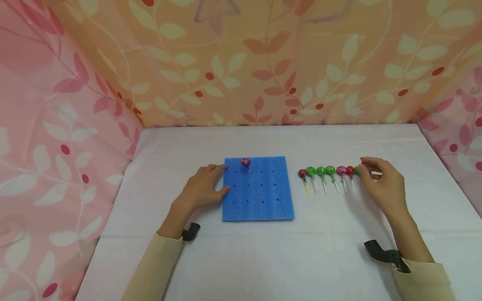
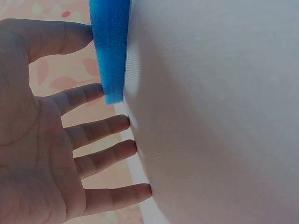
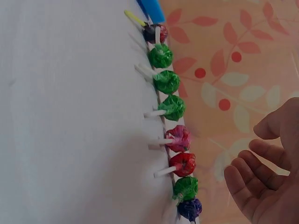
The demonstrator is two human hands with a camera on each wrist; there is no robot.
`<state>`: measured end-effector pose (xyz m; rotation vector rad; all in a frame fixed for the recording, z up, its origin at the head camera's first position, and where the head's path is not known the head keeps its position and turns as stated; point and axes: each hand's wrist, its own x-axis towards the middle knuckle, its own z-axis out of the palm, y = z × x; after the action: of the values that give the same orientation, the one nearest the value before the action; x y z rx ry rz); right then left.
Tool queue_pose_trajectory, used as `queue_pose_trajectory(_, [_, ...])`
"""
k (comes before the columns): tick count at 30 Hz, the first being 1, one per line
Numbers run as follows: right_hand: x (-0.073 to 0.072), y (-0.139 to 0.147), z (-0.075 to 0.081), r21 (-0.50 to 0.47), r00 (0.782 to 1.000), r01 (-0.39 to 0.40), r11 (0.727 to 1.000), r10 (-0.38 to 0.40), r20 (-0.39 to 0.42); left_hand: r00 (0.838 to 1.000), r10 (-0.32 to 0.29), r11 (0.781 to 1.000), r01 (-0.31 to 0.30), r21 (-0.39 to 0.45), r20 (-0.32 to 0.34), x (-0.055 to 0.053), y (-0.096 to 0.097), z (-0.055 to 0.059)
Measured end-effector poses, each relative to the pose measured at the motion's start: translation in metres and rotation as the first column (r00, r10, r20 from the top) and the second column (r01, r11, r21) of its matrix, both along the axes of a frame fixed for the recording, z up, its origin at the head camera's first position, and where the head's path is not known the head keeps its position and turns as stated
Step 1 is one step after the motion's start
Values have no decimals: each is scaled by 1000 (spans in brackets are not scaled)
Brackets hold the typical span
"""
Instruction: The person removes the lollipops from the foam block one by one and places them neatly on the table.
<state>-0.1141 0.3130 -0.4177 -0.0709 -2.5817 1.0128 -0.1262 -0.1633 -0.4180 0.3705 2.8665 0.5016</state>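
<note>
A blue foam board (image 1: 260, 194) with rows of small holes lies flat on the table. One red-and-purple wrapped lollipop (image 1: 245, 162) stands upright in its back row. At the board's left edge, my left hand (image 1: 201, 185) touches the foam with thumb and index finger, fingers spread. My right hand (image 1: 384, 188) hovers over the right end of a lollipop row, fingers loosely bent and holding nothing. Nearest to it are a green lollipop (image 3: 186, 187) and a purple lollipop (image 3: 190, 209), the purple one hidden in the head view.
Along the row to the left lie a red lollipop (image 1: 350, 170), a pink lollipop (image 1: 341, 170), several green ones and a dark red lollipop (image 1: 302, 173) with a yellow stick. White cloth (image 1: 320, 251) covers the table. Patterned curtains (image 1: 263, 62) enclose the back and sides.
</note>
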Motion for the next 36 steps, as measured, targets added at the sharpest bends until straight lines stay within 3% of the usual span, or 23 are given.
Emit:
queue_pose_trajectory(7, [-1,-25,-6,-27,989,-131,991,129,-66,1000,-3,1000,3,-5,0,-1,0,-1])
queue_pose_trajectory(16, [-9,-61,-11,-21,961,-268,963,266,-81,1000,-6,1000,6,-4,-16,-2,0,-1])
queue_pose_trajectory(25, [-15,-88,-7,-68,943,-332,941,331,-25,1000,-7,1000,7,-4,-19,-1,0,-1])
queue_pose_trajectory(36, [-23,-124,-11,-106,890,-451,886,455,13,1000,0,1000,0,0,-8,-1,0,-1])
